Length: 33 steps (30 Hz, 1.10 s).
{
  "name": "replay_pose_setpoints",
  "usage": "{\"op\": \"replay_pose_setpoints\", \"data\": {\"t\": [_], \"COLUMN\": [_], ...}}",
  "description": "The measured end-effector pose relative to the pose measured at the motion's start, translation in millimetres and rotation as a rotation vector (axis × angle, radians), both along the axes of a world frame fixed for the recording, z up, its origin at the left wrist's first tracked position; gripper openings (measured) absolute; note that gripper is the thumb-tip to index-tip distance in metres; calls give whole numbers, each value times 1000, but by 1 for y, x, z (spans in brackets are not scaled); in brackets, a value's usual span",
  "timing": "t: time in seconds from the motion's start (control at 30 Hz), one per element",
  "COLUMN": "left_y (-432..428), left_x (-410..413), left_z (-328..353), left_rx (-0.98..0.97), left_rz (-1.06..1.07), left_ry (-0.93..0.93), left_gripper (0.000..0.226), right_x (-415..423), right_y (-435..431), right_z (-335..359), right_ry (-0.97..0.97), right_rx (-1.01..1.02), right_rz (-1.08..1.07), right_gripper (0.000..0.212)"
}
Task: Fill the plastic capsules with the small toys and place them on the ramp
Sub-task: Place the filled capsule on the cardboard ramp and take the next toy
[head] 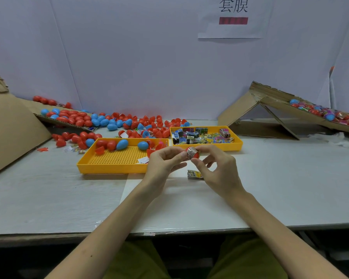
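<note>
While aloft, one red capsule (195, 156)

Red capsule (193, 153), yellow trays (113, 168)

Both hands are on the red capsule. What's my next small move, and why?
Probably press the toy packet deeper with the right hand: it seems to bulge out of the red capsule half pinched between it and the left hand.

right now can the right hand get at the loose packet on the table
Probably yes: the loose packet lies on the table just beside the right hand, nothing covering it. That hand pinches the red capsule with the left hand, so it must let go first.
</note>
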<state>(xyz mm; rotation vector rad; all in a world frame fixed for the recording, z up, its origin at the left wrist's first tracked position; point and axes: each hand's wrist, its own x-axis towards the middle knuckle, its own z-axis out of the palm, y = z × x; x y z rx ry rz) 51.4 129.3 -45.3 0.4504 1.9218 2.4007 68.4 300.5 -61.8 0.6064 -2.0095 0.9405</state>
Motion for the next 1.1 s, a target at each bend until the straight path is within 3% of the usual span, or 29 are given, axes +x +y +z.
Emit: {"op": "replay_pose_setpoints", "data": {"t": [0.07, 0.2, 0.27, 0.47, 0.67, 1.1], "left_y": [-1, -2, -1, 2, 4, 4], "left_x": [0, -1, -1, -1, -2, -1], "left_z": [0, -1, -1, -3, -7, -8], "left_rx": [-18, -51, -71, -122, -429, -490], "left_rz": [-30, -56, -59, 93, 277, 326], "left_ry": [-6, 3, 10, 104, 383, 473], "left_gripper": [7, 12, 12, 10, 8, 9], "right_x": [0, 1, -1, -1, -1, 2], "right_y": [-1, 4, 9, 9, 10, 8], "right_z": [1, 8, 10, 10, 12, 14], "right_ry": [-56, -445, -529, -524, -528, -553], "right_rx": [-54, -343, -419, -443, -439, -423], "right_rz": [31, 270, 330, 300, 253, 245], "right_gripper": [28, 22, 24, 20, 22, 25]}}
